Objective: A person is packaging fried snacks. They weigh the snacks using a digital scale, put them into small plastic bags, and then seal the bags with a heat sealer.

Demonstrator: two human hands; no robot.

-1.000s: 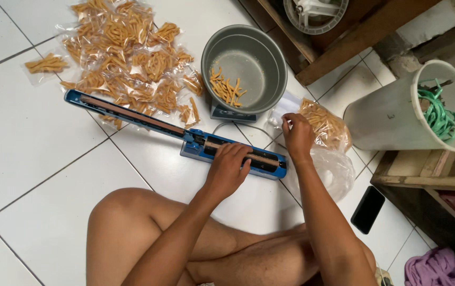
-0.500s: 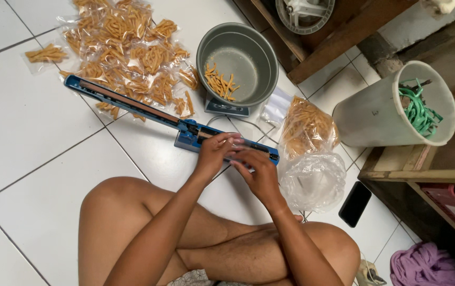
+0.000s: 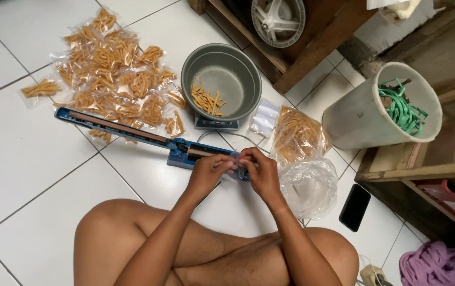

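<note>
White floor tiles (image 3: 21,159) carry one blue sealer (image 3: 132,132); two hands (image 3: 235,172) pinch one small clear bag (image 3: 235,163).

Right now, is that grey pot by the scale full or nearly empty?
Nearly empty: the grey pot shows mostly bare bottom, with only a small cluster of orange snack sticks lying near its front wall.

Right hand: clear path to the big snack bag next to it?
Probably yes. The right hand is at the sealer, and the big snack bag lies just beyond it on the floor, with nothing between them.
</note>
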